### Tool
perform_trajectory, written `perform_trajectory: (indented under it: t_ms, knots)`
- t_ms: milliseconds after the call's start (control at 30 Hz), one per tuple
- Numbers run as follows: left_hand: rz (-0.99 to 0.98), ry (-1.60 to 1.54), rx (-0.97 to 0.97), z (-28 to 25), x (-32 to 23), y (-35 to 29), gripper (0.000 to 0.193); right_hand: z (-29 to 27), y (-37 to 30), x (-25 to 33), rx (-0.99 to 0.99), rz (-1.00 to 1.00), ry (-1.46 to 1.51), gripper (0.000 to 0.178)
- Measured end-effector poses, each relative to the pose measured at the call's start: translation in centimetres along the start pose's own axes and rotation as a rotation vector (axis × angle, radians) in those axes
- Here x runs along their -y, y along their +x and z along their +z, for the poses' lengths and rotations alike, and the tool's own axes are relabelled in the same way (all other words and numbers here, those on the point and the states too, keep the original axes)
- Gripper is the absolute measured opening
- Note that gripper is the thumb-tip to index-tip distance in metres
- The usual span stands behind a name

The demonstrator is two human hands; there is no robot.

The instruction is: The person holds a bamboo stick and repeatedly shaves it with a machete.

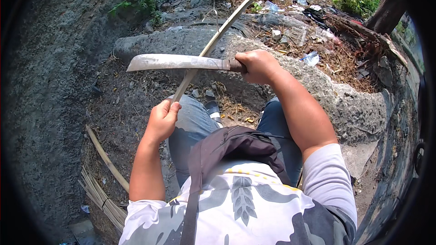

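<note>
My right hand is closed round the short dark handle of a machete. Its long, worn blade points left, level across my view, with a wide, slanted tip. In my left hand, closed with the thumb along the top, is the near end of a pale split stick, perhaps bamboo. The stick slopes away up to the right. The blade crosses over it near its middle; whether the edge bites into the wood I cannot tell.
A rough concrete ledge curves ahead and to my right. Rubble wall rises on the left. By my left elbow lie a tied bundle of thin sticks and a longer pole. Litter and dry leaves cover ground beyond the ledge, beside a tree trunk.
</note>
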State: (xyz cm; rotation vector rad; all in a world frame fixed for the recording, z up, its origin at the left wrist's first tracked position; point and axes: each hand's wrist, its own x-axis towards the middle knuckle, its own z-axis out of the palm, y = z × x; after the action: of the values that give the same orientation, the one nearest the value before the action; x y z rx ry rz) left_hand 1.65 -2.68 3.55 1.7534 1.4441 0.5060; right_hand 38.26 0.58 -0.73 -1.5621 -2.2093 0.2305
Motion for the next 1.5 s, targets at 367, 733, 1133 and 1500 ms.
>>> perform_trajectory:
  t_ms: [367, 733, 1133, 1500]
  knots:
    - [-0.001, 0.037, 0.000, -1.9, 1.2, -0.8, 0.030, -0.9, -0.9, -3.4, -0.064, 0.323, 0.025, 0.024]
    - [0.003, -0.055, 0.047, -1.3, 2.2, -1.1, 0.028, -1.8, -0.7, -4.2, -0.062, 0.436, 0.166, 0.025]
    - [-0.050, -0.039, 0.068, -1.4, 1.2, -0.5, 0.030, -1.3, 0.0, -0.2, 0.071, 0.092, -0.038, 0.024]
    - [-0.041, 0.045, 0.001, -6.3, 4.7, -2.4, 0.036, -0.7, -0.6, -3.0, -0.066, 0.328, 0.027, 0.020]
